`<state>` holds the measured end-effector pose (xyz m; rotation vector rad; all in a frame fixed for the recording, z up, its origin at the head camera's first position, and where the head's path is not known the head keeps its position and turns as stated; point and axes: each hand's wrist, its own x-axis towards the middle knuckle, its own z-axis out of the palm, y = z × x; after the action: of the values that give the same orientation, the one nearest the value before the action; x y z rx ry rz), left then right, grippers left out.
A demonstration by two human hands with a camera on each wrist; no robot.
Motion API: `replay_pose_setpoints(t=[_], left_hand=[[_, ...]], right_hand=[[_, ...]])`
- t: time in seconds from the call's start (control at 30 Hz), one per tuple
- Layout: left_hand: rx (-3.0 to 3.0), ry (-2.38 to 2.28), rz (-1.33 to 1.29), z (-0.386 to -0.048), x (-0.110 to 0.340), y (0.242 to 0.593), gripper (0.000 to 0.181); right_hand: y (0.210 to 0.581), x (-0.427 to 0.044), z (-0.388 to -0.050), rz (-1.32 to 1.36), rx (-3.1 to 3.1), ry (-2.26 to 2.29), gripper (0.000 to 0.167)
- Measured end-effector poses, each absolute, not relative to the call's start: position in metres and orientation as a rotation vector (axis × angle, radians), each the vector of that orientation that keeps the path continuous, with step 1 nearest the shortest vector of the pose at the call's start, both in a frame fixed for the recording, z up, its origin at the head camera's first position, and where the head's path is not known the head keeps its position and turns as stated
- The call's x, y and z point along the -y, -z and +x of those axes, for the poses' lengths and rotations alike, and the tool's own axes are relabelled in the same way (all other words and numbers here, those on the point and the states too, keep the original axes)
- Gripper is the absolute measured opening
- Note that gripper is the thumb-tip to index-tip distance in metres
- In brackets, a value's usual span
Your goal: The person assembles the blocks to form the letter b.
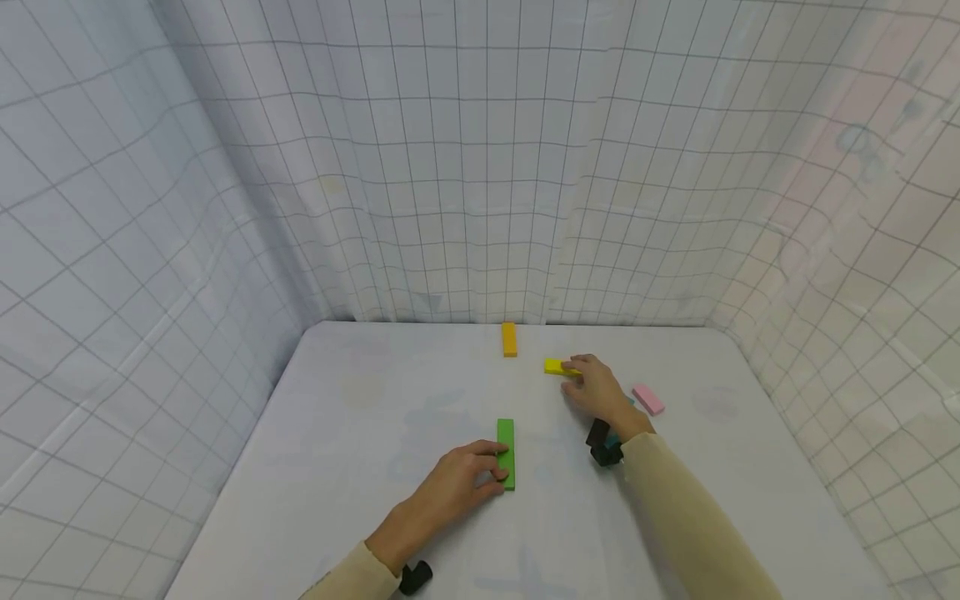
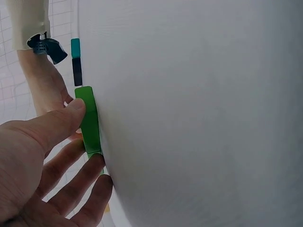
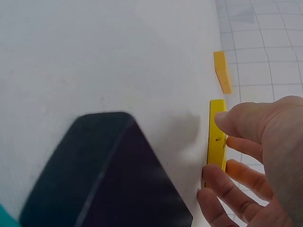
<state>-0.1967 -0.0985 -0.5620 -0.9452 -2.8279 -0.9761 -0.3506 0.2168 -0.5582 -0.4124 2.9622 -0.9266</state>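
Head view: holding the green block point(image 1: 506, 432) on the desk point(image 1: 322, 467), with thumb and fingers of the left hand point(image 1: 457, 479) closed lightly about it; farther off, pinching the yellow block point(image 1: 553, 366) between thumb and fingers of the right hand point(image 1: 597, 390). Could skid or tip either block by pressing unevenly. Could drag the black block point(image 2: 77, 72) or teal block point(image 2: 75, 48) by dropping the right wrist, bump the pink block point(image 1: 648, 399) by swinging outward, or knock the orange block point(image 1: 509, 340) off the far edge by overreaching.
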Motion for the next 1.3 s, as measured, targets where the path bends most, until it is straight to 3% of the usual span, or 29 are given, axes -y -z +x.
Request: replay_pose_setpoints(t=[0.47,0.8,1.3], left_hand=[[2.833,0.951,-0.945,-0.198,0.098,0.559,0.011],[2.83,0.968,-0.974,-0.199,0.1,0.563,0.012],[2.826,0.96,-0.946,-0.199,0.098,0.563,0.007]], right_hand=[[0.555,-0.214,-0.35,-0.462,-2.931,0.922,0.05],[0.555,-0.211,-0.346,-0.291,-2.926,0.857,0.064],[0.56,-0.204,-0.341,-0.237,-2.925,0.882,0.055]])
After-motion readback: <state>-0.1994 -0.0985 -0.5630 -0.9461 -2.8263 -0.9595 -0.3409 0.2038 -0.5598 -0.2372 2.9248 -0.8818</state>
